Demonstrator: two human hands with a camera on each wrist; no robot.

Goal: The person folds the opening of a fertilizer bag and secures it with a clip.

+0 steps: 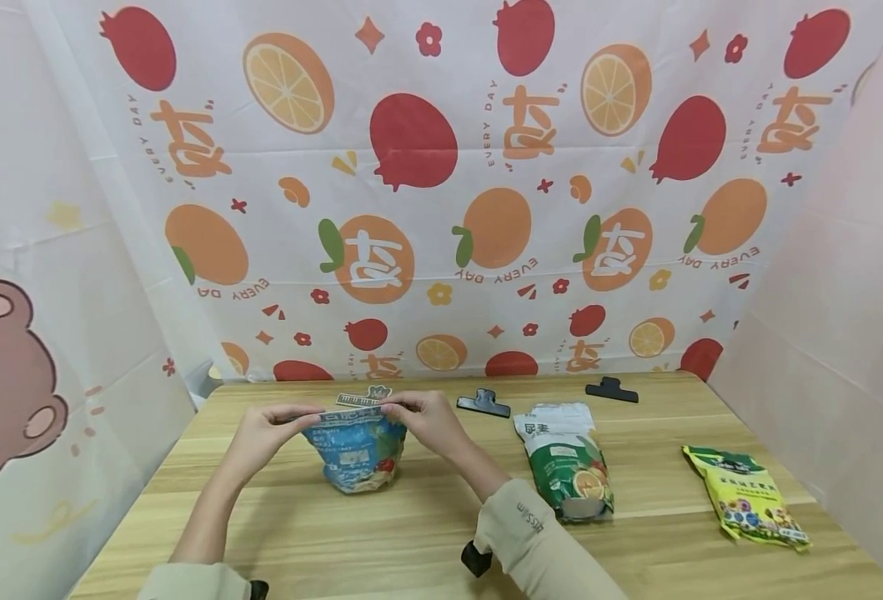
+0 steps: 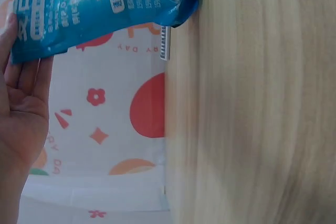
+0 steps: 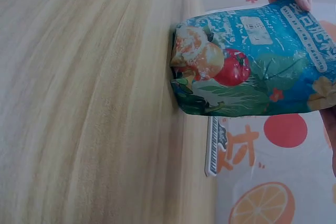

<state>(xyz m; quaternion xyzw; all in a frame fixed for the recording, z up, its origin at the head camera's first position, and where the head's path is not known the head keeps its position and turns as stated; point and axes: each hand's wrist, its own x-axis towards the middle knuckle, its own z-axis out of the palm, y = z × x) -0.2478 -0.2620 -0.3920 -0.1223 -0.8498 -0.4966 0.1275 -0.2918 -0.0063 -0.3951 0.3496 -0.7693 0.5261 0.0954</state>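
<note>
While hands (image 1: 264,433) (image 1: 428,419) pinch the blue bag (image 1: 358,457) by its top edge — apart, table (image 1: 381,542) (wooden) stretching in front.

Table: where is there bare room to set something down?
Bare patches on the table: between the green bag and the yellow bag; in front of the blue bag, between the forearms. Crowded: the blue bag's top, pinched by the left hand and right hand, with a patterned clip behind; and beside the green bag, where the right sleeve comes close.
</note>
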